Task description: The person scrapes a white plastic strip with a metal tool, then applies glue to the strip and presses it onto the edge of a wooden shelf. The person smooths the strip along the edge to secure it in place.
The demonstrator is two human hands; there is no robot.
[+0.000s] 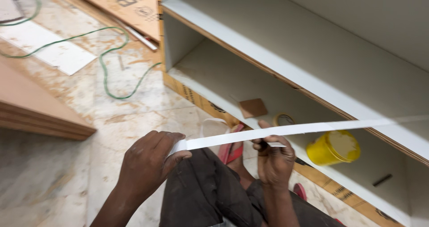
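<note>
A long white edge-band strip [313, 128] stretches from my left hand [149, 162] across to the right edge of view, in front of the white cabinet [286, 70]. My left hand pinches the strip's near end between thumb and fingers. My right hand [273, 158] grips the strip farther along from below, thumb up against it, with a thin dark tool in the fingers. Both hands are above my knee in dark trousers [205, 187].
A yellow tub with a lid [333, 147] and a tape roll [284, 119] sit on the cabinet's lower shelf, next to a brown square piece [253, 107]. A green cable [107, 70] loops over the marble floor. Stacked plywood boards [31, 111] lie left.
</note>
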